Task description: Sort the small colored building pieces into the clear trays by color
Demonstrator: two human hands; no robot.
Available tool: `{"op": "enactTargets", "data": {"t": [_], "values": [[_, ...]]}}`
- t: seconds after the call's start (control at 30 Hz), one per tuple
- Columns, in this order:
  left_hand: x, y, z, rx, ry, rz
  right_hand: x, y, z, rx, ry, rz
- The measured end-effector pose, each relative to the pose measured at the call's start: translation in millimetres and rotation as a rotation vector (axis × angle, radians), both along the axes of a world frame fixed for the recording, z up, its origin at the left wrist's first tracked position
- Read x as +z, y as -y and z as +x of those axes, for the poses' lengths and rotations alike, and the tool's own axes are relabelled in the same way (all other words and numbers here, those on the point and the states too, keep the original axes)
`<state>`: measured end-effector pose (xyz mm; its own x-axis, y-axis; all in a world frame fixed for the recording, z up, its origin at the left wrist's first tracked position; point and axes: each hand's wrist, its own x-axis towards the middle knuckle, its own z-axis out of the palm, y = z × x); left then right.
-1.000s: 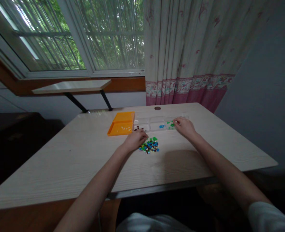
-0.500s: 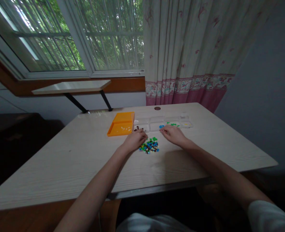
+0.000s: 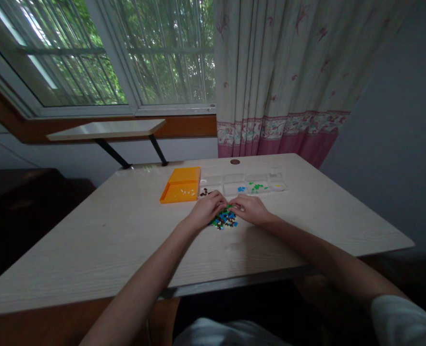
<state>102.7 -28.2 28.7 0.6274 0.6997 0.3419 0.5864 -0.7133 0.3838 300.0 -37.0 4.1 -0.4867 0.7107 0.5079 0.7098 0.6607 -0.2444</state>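
Observation:
A mixed pile of small coloured pieces point(image 3: 225, 221), green, blue, dark brown, yellow and white, lies on the table. My left hand point(image 3: 207, 210) bends over its far left side, fingers curled and pressed together. From the right, my right hand point(image 3: 252, 209) reaches to the pile's far edge, thumb and fingertips drawn together beside green pieces. The two hands' fingertips nearly meet. Anything pinched in either hand is too small or hidden to make out. Just beyond, a clear compartment tray point(image 3: 234, 178) holds brown, blue, green and yellow pieces in separate front sections.
An open orange case point(image 3: 181, 183) with white pieces in its front half stands left of the tray. The pale wooden table point(image 3: 126, 240) has a round brown grommet point(image 3: 235, 162) near its back edge. A small raised shelf point(image 3: 115, 128) is at the back left, below the window.
My right hand has moved from the tray's blue section back left to the pile, uncovering blue and green pieces. My left hand has shifted slightly right over the pile.

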Motion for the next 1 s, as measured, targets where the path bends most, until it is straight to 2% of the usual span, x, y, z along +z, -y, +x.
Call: {"op": "enactTargets", "data": {"t": [0.27,0.57,1.0], "values": [[-1.5,-5,-3,-0.014,0.06,0.013,2.9,-1,5,0.019,-0.063,0.024],[-11.0,-12,-13,-0.013,-0.201,0.028,16.8,-7,26,-0.119,-0.238,0.113],[-11.8,-14,-14,0.043,-0.271,0.05,20.9,-5,27,-0.059,-0.304,0.217]]}}
